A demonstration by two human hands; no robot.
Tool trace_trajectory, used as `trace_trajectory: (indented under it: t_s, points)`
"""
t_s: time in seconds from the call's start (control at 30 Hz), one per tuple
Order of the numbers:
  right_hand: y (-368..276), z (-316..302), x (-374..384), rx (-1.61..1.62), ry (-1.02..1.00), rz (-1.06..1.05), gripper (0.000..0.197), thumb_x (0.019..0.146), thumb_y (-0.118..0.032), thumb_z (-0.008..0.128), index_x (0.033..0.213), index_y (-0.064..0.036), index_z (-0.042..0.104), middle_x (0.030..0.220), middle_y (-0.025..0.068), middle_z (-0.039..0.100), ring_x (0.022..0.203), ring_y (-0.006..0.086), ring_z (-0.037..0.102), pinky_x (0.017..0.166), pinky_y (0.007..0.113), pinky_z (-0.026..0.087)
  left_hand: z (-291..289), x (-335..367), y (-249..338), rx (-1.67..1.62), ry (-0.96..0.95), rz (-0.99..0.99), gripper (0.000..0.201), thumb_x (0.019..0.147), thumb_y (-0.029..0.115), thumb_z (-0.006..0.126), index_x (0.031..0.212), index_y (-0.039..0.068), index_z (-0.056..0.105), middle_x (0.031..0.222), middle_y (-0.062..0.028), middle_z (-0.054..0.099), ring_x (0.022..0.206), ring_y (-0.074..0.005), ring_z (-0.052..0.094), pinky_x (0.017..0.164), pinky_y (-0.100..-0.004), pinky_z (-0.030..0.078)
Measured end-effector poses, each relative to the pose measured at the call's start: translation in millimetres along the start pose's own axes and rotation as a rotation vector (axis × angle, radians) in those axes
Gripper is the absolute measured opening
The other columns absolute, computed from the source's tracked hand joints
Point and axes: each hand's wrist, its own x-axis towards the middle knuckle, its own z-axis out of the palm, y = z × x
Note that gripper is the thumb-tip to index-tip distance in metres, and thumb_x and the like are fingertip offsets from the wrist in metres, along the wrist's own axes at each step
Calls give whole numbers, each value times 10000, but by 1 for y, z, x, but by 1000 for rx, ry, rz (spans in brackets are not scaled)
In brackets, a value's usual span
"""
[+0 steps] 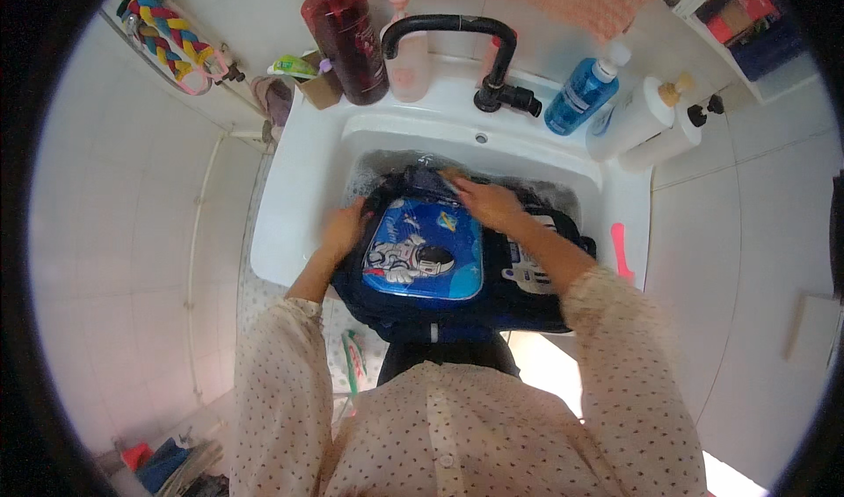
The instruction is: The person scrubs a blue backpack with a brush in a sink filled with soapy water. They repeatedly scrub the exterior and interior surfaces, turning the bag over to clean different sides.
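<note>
A dark backpack [352,288] lies half in a white sink [294,189], its lower part hanging over the front rim. Its shiny blue front panel [470,273] shows an astronaut. My left hand [345,229] is closed on the bag's left edge, the fingertips hidden by the fabric. Across the bag's upper part, my right hand [490,203] presses down with fingers bent. Something small and brownish shows at its fingertips, too blurred to name. Shallow sudsy water [378,161] stands behind the bag.
A black faucet [494,84] arches over the back rim. Left of it stand a dark red pump bottle [347,49] and a pink one [409,66]; right of it, a blue bottle [580,97] and white pump bottles [635,119]. A pink strip-shaped thing [621,249] lies on the right rim.
</note>
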Motion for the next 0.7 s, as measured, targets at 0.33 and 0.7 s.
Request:
trace_trajectory:
  t_s: [0.33, 0.7]
  points:
    - [46, -32, -32, -66, -17, 7, 426, 980, -482, 427, 1384, -356, 470, 893, 161, 698, 764, 325, 687, 655, 466, 541, 42, 11, -63, -130, 80, -106, 417, 927, 307, 587, 1257, 63, 512, 1000, -253, 653, 947, -445, 624, 810, -509, 487]
    - [64, -25, -60, 126, 33, 183, 442, 998, -459, 388, 1414, -321, 444, 908, 202, 682, 787, 360, 665, 759, 464, 525, -20, 86, 94, 126, -39, 465, 794, 774, 339, 762, 1419, 94, 369, 1344, -215, 502, 1240, -406, 471, 1027, -517, 383]
